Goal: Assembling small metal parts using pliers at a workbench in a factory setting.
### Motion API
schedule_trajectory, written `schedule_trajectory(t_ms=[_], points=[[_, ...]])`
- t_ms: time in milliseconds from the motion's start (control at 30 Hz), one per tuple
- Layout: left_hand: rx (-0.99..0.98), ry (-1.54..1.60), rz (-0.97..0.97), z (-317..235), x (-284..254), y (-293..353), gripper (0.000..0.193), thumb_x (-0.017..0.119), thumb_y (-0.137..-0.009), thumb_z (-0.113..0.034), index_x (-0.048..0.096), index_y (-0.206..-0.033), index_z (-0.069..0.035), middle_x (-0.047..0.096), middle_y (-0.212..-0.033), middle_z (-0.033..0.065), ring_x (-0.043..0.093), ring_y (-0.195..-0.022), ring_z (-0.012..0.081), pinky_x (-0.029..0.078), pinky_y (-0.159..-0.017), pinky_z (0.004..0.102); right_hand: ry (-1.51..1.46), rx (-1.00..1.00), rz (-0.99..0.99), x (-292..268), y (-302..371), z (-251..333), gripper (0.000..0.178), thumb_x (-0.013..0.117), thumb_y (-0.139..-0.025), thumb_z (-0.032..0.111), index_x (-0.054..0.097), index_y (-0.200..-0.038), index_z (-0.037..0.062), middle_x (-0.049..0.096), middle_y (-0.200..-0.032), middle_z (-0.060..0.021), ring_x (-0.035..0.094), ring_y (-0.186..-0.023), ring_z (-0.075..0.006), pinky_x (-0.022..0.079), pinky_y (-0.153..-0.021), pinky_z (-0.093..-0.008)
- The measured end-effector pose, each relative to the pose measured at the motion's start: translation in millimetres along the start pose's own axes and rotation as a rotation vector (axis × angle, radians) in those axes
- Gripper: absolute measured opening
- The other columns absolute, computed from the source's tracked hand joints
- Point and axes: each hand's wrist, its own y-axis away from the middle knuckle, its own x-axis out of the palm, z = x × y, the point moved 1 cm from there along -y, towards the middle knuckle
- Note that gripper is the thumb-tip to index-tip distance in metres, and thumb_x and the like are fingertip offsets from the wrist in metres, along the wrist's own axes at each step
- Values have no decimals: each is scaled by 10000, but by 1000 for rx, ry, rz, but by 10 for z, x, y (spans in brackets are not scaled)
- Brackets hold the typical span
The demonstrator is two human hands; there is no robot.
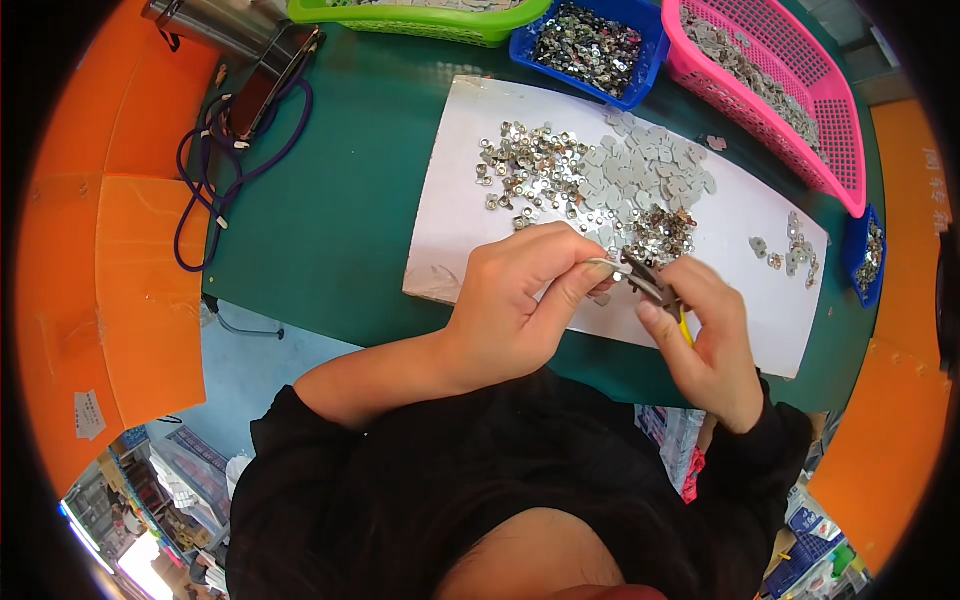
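My left hand (525, 290) is closed, pinching a small thin pale metal piece (600, 263) between thumb and forefinger. In my right hand (710, 335) is a pair of pliers (652, 285) with dark jaws and a yellow handle. The jaws meet the piece at my left fingertips; my fingers hide part of it. Just beyond my hands, on a white board (440, 220), lie a pile of shiny metal parts (535, 165), a pile of flat grey pieces (650, 170) and a heap of small darker metal bits (660, 233).
Along the far edge of the green table (350, 150) stand a green basket (430, 27), a blue bin (630, 95) and a pink basket (840, 160), all holding small parts. A phone (270, 85) with a purple cord sits at left. A smaller blue tray (868, 280) is at right.
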Motion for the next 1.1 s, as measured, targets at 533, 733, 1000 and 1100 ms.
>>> schedule_trajectory(t_ms=[533,733,1000,1100], points=[[42,-100,-16,-91,-31,-2,66,593,-941,14,643,-932,57,667,-814,118,644,-708,165,481,-620,260,-46,105,214,-46,6,98,201,643,-890,127,542,-840,-40,484,-710,-135,464,-652,-271,369,-609,-353],[52,-146,-12,-114,-36,-4,73,591,-938,17,645,-910,57,669,-798,112,639,-691,162,481,-619,257,-40,65,274,-121,-34,106,214,632,-884,143,527,-853,-41,471,-713,-153,477,-653,-306,374,-607,-370],[37,-141,-25,-97,-34,15,84,595,-937,9,647,-883,48,668,-768,101,634,-672,158,478,-604,259,-26,20,241,-74,-22,70,212,632,-882,155,534,-879,-33,480,-727,-170,490,-662,-347,389,-614,-384],[22,-165,-16,-134,-29,29,84,595,-937,10,647,-884,51,671,-772,101,637,-673,158,482,-608,259,-21,22,257,-87,-20,95,216,637,-885,161,538,-879,-32,487,-721,-172,504,-653,-351,395,-605,-390]])
